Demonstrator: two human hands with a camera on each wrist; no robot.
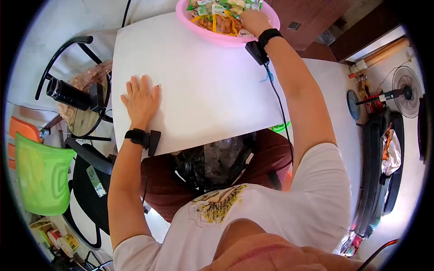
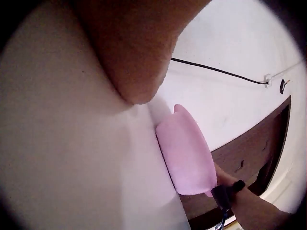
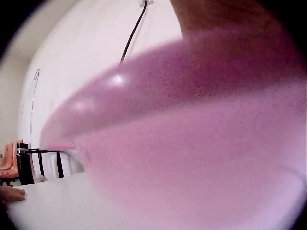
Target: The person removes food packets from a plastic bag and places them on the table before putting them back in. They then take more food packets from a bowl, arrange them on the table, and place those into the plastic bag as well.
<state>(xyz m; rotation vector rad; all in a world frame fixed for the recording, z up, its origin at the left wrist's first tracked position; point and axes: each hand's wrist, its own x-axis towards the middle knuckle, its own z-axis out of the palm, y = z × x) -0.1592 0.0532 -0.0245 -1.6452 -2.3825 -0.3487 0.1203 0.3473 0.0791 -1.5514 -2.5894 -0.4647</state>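
Note:
My left hand (image 1: 141, 104) rests palm down on the white table (image 1: 199, 99), its fingers straight and spread. Across the table, my right hand (image 1: 254, 21) reaches over the rim of a pink plastic basin (image 1: 217, 39). Its fingers are hidden among the packets inside, and I cannot tell whether they grip one. Small sealed food packets (image 1: 224, 23), some with green, white or yellow printing and brown contents, fill the basin. In the left wrist view the pink basin (image 2: 187, 155) stands on the tabletop beyond my hand. The basin's wall (image 3: 192, 148) takes up most of the right wrist view.
A black plastic bag (image 1: 212, 162) lies in the lap below the table's near edge. Left of the table stand a black-framed chair (image 1: 83, 40) and a green chair back (image 1: 43, 176). A fan (image 1: 407, 92) is at the far right. A cable (image 1: 280, 104) trails from my right wrist.

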